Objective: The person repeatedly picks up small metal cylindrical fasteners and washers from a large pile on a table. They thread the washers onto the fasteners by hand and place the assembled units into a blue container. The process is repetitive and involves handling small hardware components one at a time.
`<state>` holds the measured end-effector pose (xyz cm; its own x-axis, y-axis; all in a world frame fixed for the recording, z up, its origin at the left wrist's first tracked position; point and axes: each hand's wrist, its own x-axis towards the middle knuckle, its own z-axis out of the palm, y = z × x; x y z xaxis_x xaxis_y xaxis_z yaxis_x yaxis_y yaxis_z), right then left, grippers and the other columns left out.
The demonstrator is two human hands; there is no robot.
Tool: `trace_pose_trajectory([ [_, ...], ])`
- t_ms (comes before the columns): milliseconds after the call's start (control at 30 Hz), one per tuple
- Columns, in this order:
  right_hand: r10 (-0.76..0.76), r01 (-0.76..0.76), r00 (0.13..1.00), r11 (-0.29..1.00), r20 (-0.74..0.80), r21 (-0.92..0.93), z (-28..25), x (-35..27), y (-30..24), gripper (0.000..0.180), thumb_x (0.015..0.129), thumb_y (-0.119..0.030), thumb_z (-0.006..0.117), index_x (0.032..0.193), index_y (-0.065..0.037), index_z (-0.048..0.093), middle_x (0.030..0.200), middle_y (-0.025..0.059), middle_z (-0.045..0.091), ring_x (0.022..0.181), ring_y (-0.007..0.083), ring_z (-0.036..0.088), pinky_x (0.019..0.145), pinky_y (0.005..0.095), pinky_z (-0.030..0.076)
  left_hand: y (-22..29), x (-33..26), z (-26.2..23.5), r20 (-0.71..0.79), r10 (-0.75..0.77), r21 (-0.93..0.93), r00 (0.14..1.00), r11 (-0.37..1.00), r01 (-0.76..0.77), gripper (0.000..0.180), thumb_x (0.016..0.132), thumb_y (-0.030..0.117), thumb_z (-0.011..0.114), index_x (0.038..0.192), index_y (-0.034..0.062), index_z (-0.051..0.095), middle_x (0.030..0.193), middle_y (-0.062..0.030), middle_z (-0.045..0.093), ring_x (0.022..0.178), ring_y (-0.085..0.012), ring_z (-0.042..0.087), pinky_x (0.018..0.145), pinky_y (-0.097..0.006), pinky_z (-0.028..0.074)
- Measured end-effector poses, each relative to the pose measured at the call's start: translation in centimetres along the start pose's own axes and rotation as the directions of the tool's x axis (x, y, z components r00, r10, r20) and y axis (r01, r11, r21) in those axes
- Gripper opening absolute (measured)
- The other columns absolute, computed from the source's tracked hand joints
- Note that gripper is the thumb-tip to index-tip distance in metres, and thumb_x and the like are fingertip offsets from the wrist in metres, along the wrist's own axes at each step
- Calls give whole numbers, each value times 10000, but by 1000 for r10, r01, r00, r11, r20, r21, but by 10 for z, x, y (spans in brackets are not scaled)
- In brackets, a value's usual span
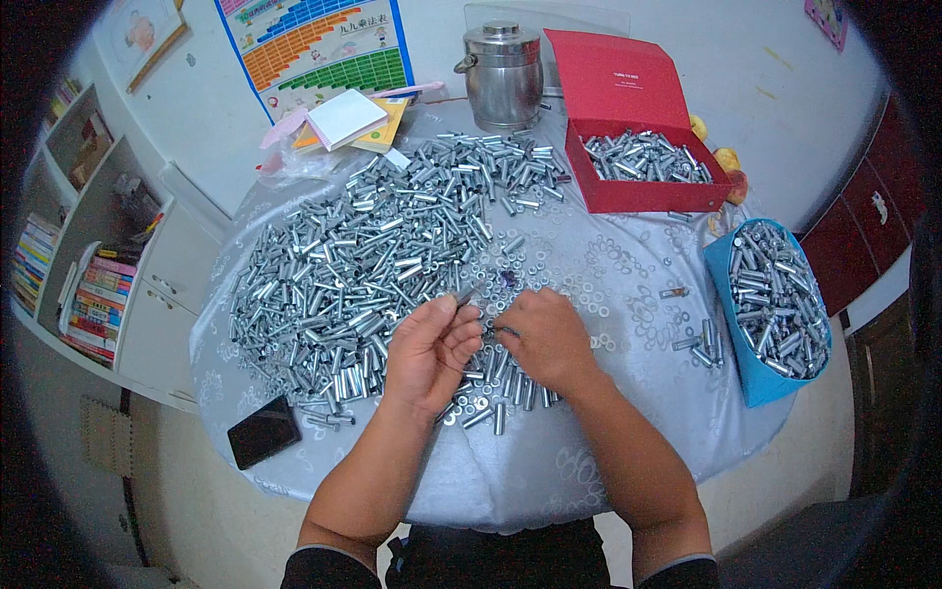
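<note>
My left hand [428, 355] is raised over the table with its palm turned up. Its thumb and forefinger pinch a short grey metal sleeve [466, 294]. Close beside it, my right hand [546, 339] is curled with the knuckles up, and a dark, thin metal piece [506, 331] shows at its fingertips; its kind is not clear. A wide heap of shiny metal sleeves and bolts [343, 280] spreads behind and to the left of my hands. Loose flat washers [579, 292] lie around my right hand, and several sleeves [500, 417] rest below my hands.
An open red box [638, 196] and a blue fabric bin [746, 363], both full of metal pieces, stand on the right. A steel canister [503, 79] is at the back, near papers [345, 118]. A black phone [264, 433] lies at the left front edge.
</note>
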<state>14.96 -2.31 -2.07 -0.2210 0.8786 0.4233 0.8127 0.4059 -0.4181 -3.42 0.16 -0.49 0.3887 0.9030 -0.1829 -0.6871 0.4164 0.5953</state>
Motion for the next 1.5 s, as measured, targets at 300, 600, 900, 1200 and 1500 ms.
trace_pose_trajectory([
  [300, 180, -173, 977, 983, 117, -67, -10, -4, 0, 126, 770, -176, 645, 810, -57, 653, 840, 147, 600, 875, 351, 568, 797, 465, 442, -2, 0, 1, -10, 24, 76, 1000, 997, -23, 173, 939, 154, 560, 1014, 6, 608, 879, -138, 689, 707, -180, 687, 617, -267, 591],
  [600, 538, -433, 835, 513, 115, 741, -34, -6, -2, 100, 857, -97, 640, 902, -10, 621, 787, 61, 649, 676, 128, 576, 611, 273, 469, -6, -3, 10, -90, 2, 223, 996, 975, 18, 154, 931, 130, 574, 995, -5, 613, 857, -138, 683, 674, -180, 671, 596, -279, 580],
  [900, 481, -329, 866, 338, 139, 882, -38, -5, -14, 77, 904, -94, 600, 941, -27, 610, 800, 16, 634, 677, 69, 553, 612, 220, 450, -12, -6, 12, -12, -40, 306, 999, 951, 42, 175, 931, 133, 577, 1028, -8, 613, 864, -128, 681, 694, -171, 673, 613, -279, 578],
  [1200, 476, -334, 871, 398, 119, 854, -38, -6, -19, 109, 897, -97, 615, 964, -14, 636, 817, 20, 638, 712, 82, 568, 650, 226, 462, -12, -7, 11, -2, -50, 293, 999, 955, 48, 160, 931, 143, 583, 1004, 4, 615, 854, -121, 685, 687, -169, 675, 604, -277, 576],
  [1500, 395, -251, 918, 640, -31, 726, -32, -9, -13, 157, 839, -112, 684, 960, -14, 667, 815, 67, 633, 761, 149, 612, 701, 265, 483, -13, -5, 8, -12, -78, 278, 997, 957, 78, 180, 938, 168, 578, 1000, 2, 609, 854, -112, 679, 677, -163, 665, 597, -267, 567],
])
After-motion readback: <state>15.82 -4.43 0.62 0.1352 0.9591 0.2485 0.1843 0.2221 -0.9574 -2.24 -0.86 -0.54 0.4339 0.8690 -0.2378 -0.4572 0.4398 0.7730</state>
